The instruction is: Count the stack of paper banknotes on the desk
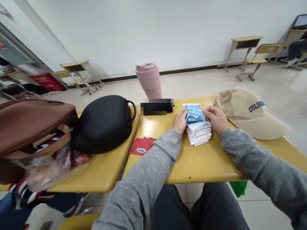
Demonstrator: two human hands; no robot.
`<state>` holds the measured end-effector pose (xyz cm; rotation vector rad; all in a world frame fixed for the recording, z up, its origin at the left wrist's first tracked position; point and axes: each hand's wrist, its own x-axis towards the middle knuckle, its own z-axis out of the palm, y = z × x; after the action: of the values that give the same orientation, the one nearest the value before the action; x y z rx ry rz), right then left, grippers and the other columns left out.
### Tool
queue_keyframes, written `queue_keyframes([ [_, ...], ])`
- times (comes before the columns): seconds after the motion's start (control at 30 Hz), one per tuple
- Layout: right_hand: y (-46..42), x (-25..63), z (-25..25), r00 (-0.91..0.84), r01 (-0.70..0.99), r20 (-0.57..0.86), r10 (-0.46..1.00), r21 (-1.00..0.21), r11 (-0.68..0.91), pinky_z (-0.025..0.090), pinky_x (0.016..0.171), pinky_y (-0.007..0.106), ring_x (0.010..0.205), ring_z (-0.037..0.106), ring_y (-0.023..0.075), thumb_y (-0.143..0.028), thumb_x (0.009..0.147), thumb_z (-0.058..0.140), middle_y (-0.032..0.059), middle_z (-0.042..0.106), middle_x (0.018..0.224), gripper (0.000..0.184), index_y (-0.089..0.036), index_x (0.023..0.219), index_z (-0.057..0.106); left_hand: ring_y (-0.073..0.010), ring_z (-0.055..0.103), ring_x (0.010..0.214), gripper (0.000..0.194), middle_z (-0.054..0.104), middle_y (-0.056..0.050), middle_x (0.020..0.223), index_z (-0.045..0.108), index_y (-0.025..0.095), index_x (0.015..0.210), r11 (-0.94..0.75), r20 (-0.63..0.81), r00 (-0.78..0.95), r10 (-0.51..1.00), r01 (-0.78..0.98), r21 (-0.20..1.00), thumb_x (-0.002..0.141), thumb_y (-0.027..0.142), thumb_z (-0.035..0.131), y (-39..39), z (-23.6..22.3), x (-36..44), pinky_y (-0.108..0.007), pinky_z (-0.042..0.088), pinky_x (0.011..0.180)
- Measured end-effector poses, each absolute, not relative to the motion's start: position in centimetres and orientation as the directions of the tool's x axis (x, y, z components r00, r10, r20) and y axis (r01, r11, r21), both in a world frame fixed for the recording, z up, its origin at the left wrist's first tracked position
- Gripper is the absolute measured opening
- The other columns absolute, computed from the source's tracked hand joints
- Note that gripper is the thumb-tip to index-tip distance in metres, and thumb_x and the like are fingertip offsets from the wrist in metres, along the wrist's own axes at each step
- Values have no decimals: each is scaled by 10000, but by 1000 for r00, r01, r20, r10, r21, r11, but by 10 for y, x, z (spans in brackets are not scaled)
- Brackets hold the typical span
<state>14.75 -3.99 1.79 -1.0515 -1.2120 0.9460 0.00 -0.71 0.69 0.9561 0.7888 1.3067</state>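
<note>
Both my hands meet over a yellow desk (177,163) around some blue banknotes. My left hand (179,121) is closed on the left edge of a blue banknote (195,115), which shows a printed portrait. The right edge of the same banknote is pinched between the thumb and fingers of my right hand (217,118). Right under it lies a thick pile of folded paper notes (198,133), its layers fanned toward me. Another blue note (191,106) shows just behind the held one. Whether the held banknote touches the pile, I cannot tell.
A pink tumbler (149,80) and a dark phone (157,108) stand behind. Left are a red pouch (141,146), a black case (104,124), a brown bag (35,121) and a plastic bag (45,171). A beige cap (247,111) lies right.
</note>
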Motion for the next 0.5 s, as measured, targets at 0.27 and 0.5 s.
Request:
queue_keyframes([
  [0.27,-41,147,20,127,-51,246,961,-966,254,173,393,220,382,285,51,-406,679,666,-78,364,419,292,-188,632,477,-167,612,749,270,665,-26,694,653,146,690,13,34,103,994,-424,905,692,416,657,-6,6,1,-303,439,778],
  [0.5,-40,147,19,120,-61,250,961,-964,259,174,387,219,375,293,48,-407,684,664,-79,366,423,291,-185,632,483,-145,597,658,277,655,-11,654,645,146,679,-6,56,102,993,-432,902,692,423,654,-7,5,1,-291,451,716],
])
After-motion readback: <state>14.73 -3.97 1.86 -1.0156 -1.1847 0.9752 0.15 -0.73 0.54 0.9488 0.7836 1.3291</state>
